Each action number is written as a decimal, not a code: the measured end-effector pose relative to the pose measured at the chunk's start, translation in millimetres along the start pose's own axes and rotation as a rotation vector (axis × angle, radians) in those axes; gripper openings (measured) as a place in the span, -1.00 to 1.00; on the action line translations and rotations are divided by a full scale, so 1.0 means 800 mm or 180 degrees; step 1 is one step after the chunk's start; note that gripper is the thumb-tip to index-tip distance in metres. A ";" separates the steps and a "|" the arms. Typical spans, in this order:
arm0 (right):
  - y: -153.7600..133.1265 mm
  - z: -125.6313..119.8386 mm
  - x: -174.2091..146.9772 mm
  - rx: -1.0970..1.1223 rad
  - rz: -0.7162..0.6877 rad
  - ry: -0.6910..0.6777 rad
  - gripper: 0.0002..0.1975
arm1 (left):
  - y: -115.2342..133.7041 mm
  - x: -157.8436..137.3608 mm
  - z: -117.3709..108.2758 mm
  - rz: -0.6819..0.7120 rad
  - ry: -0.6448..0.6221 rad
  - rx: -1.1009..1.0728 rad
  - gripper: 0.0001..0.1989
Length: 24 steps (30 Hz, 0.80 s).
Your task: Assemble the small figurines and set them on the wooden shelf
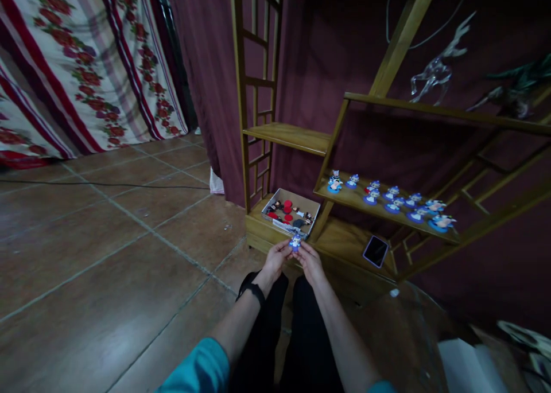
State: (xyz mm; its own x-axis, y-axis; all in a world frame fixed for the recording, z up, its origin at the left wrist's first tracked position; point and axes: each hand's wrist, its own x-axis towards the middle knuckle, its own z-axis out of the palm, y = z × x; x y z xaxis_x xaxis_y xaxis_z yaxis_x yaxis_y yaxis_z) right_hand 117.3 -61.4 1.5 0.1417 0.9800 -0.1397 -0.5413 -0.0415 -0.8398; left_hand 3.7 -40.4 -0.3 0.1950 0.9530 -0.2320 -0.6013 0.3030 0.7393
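Note:
A small figurine point(295, 242) with a purple round base is held upright between my two hands, just in front of an open cardboard box. My left hand point(275, 259) pinches it from the left, a black band around that wrist. From the other side my right hand point(310, 261) closes its fingers on the same figurine. Inside the box point(313, 205) lie several dark-haired figurines and red round pieces. Similar purple-based figurines point(372, 196) stand in two rough rows on the shelf point(344, 199) to the right.
A dark-screened phone or tablet point(376, 251) lies on the lower board. Higher up, a clear deer ornament point(437, 66) stands on the wooden rack point(286, 136). A cable point(107, 183) crosses the tiled floor. At bottom right sits a white box point(467, 364).

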 end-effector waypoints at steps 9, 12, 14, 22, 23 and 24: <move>0.003 0.002 -0.011 -0.0026 0.0100 -0.0275 -0.67 | 0.008 -0.020 -0.001 0.0146 -0.0020 0.0158 -0.63; 0.007 0.005 -0.011 -0.0020 0.0127 -0.0288 -0.66 | 0.012 -0.022 -0.004 0.0222 -0.0055 0.0279 -0.58; 0.007 0.005 -0.012 -0.0043 0.0097 -0.0262 -0.67 | 0.013 -0.022 -0.005 0.0270 -0.0064 0.0394 -0.56; 0.000 0.005 -0.027 -0.0012 -0.0087 -0.0193 -0.65 | 0.010 -0.019 -0.004 0.0276 -0.0305 0.0667 -0.52; -0.001 0.005 -0.028 0.0011 -0.0091 -0.0173 -0.65 | 0.009 -0.019 -0.004 0.0288 -0.0324 0.0675 -0.52; -0.001 0.005 -0.029 0.0022 -0.0088 -0.0157 -0.65 | 0.008 -0.019 -0.004 0.0305 -0.0334 0.0682 -0.51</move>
State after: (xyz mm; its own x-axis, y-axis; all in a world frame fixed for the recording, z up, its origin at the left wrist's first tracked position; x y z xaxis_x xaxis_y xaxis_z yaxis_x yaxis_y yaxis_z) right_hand 111.4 -83.5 7.7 0.1158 0.9892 -0.0903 -0.5436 -0.0130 -0.8393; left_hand -5.4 -53.3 6.2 0.2312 0.9682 -0.0957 -0.4451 0.1928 0.8745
